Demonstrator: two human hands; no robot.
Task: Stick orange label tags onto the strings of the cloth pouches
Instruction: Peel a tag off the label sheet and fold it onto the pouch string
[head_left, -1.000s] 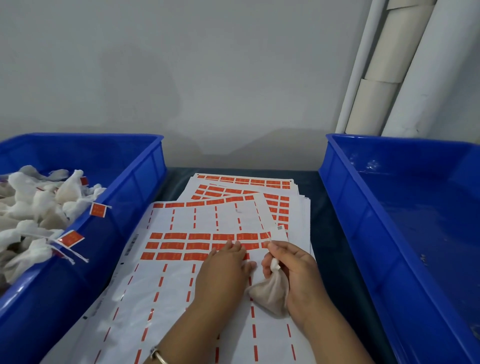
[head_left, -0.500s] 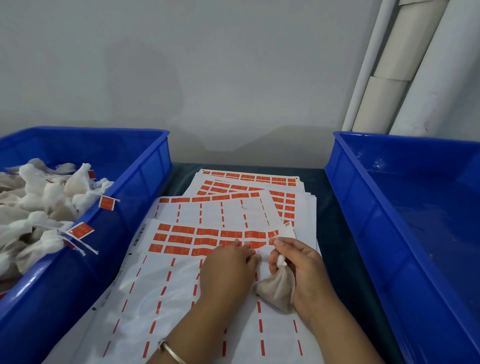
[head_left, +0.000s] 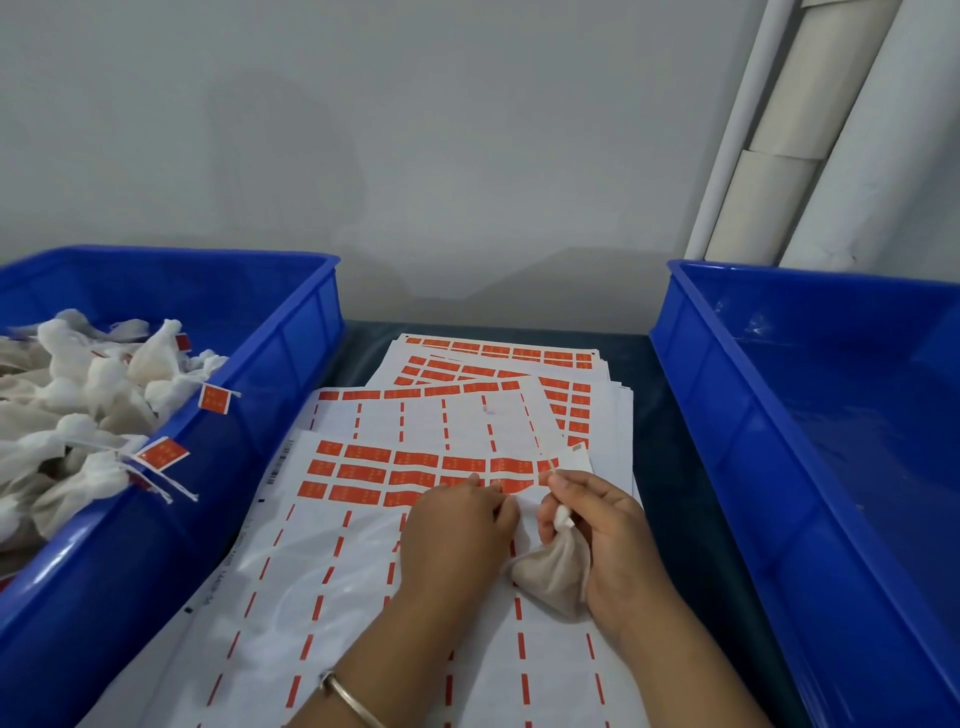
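A pile of label sheets (head_left: 363, 545) lies on the table (head_left: 670, 467) between two bins, the left bin (head_left: 291, 332) full of pouches (head_left: 88, 410), and both hands and one pouch (head_left: 553, 571) rest on the top sheet.

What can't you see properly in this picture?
All in the head view:
- Left hand fingertips: its knuckles hide whether they pinch a label.
- Pouch string: hidden inside the right hand.
- Print on the orange labels: too small.
- Left bin pile: cut off by the edge.
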